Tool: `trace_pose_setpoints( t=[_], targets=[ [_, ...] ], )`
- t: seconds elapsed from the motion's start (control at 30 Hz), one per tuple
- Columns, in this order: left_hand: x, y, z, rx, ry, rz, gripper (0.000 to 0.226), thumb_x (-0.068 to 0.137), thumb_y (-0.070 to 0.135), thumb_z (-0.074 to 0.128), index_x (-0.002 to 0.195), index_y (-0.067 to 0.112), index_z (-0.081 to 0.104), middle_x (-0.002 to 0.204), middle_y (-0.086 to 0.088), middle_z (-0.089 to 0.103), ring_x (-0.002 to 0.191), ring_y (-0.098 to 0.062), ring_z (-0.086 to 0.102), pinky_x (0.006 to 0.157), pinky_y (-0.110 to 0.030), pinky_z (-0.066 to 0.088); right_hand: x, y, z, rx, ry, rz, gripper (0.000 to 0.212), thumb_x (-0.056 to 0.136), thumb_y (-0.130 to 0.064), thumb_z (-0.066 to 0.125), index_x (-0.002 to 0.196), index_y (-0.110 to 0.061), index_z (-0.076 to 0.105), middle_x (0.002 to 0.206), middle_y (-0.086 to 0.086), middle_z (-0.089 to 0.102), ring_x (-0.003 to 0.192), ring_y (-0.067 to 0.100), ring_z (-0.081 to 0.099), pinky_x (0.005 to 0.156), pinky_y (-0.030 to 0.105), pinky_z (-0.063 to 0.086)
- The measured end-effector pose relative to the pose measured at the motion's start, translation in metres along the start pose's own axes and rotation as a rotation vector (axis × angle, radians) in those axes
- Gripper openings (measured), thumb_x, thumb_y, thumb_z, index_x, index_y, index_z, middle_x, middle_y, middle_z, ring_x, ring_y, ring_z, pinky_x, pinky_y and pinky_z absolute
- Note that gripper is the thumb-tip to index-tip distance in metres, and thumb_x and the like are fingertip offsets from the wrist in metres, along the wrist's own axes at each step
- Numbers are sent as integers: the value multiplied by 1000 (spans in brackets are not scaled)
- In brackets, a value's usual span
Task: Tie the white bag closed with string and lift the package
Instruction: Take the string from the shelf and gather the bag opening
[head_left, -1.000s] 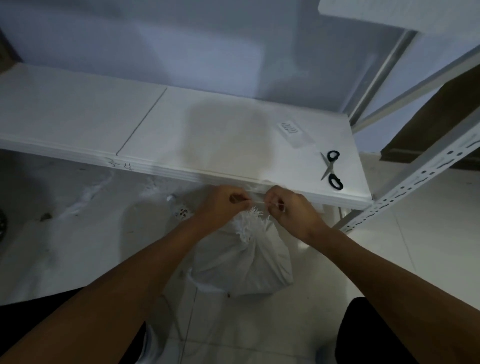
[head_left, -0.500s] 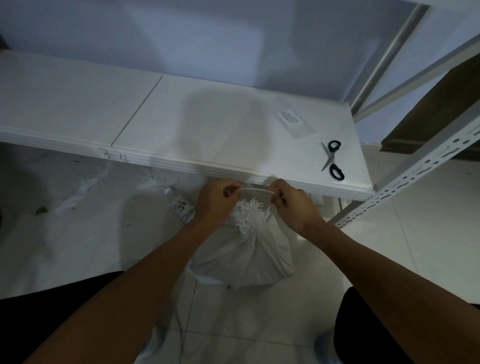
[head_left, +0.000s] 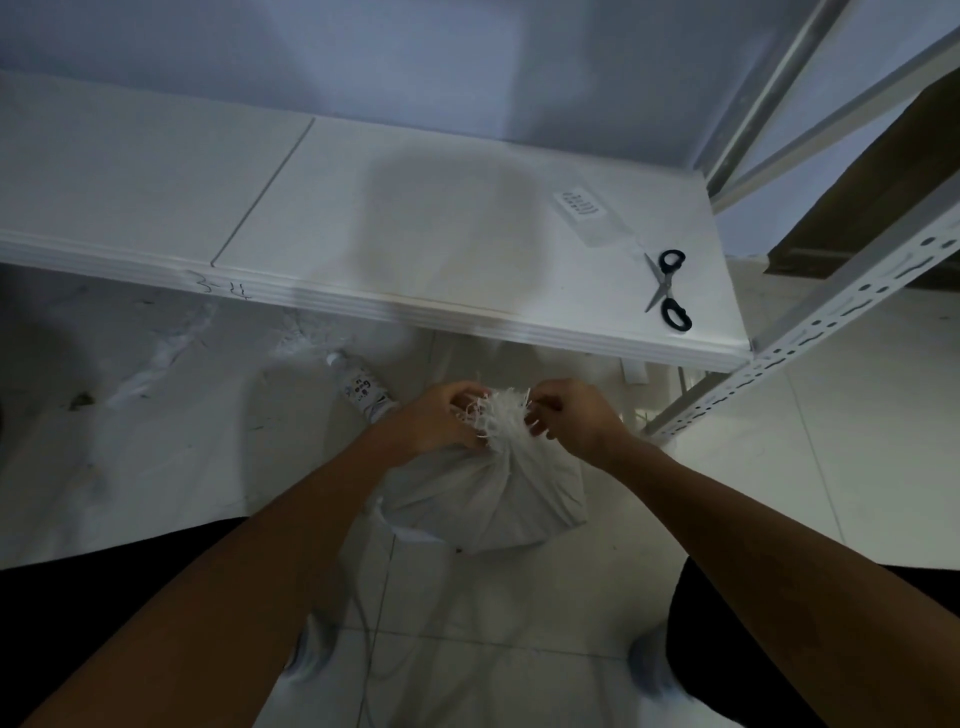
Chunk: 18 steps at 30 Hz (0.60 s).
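Observation:
A white bag (head_left: 498, 499) stands on the tiled floor, its gathered, frayed neck (head_left: 498, 415) bunched upward. My left hand (head_left: 441, 418) grips the neck from the left with curled fingers. My right hand (head_left: 571, 415) is on the right side of the neck, fingers curled and pinching at it. The string itself is too thin to make out between the hands. A loose white strand (head_left: 405, 530) trails off the bag's lower left.
A low white shelf board (head_left: 363, 234) runs just beyond the bag, carrying black-handled scissors (head_left: 670, 288) and a small clear packet (head_left: 587, 208). A plastic bottle (head_left: 363, 389) lies on the floor at left. A metal rack upright (head_left: 779, 358) slants at right.
Both hands dropped from holding a taut string above the bag's top to close against the gathered neck. The view tilted down, so the shelf sits higher.

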<state>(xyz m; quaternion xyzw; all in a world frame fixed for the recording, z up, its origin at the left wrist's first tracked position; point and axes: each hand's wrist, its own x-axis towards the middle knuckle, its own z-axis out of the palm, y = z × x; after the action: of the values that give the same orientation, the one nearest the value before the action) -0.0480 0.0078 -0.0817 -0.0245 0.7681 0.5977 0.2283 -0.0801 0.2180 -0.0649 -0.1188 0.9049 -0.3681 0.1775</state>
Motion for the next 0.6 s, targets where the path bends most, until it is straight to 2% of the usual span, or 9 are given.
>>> trace_pose_setpoints(
  t=[0.13, 0.27, 0.4, 0.5, 0.6],
  targets=[
    [0, -9, 7, -49, 65, 81, 56, 65, 3, 85, 117, 11, 65, 109, -7, 71, 99, -19, 68, 88, -30, 55, -3, -2, 9, -22, 31, -39, 23, 82, 6, 49, 81, -6, 69, 77, 7, 71, 67, 22, 67, 64, 38, 58],
    [-1, -13, 15, -168, 168, 79, 43, 69, 0, 82, 109, 7, 70, 105, -12, 73, 93, -17, 69, 88, -34, 56, -4, -3, 18, -81, 62, -44, 26, 77, 5, 49, 87, -5, 70, 89, 8, 73, 78, 24, 64, 69, 30, 48],
    [3, -15, 23, -69, 264, 99, 32, 69, 1, 82, 99, 9, 73, 96, -12, 74, 86, -19, 69, 87, -42, 56, -6, -5, 25, -76, 49, -58, 20, 81, 4, 50, 73, -4, 67, 73, 3, 67, 65, 18, 57, 60, 23, 37],
    [7, -17, 26, 15, 305, 141, 22, 65, 15, 80, 87, 18, 77, 91, -11, 75, 85, -24, 71, 84, -46, 57, -3, -2, 27, -105, 10, -39, 19, 81, 4, 50, 67, -2, 64, 71, 8, 65, 63, 20, 55, 60, 24, 36],
    [13, -23, 27, 53, 367, 182, 20, 62, 27, 76, 82, 25, 76, 84, -8, 75, 84, -27, 71, 81, -40, 57, -3, 0, 26, -138, -56, -18, 21, 76, 7, 48, 62, -6, 56, 72, 17, 63, 66, 25, 53, 63, 27, 36]
  ],
)
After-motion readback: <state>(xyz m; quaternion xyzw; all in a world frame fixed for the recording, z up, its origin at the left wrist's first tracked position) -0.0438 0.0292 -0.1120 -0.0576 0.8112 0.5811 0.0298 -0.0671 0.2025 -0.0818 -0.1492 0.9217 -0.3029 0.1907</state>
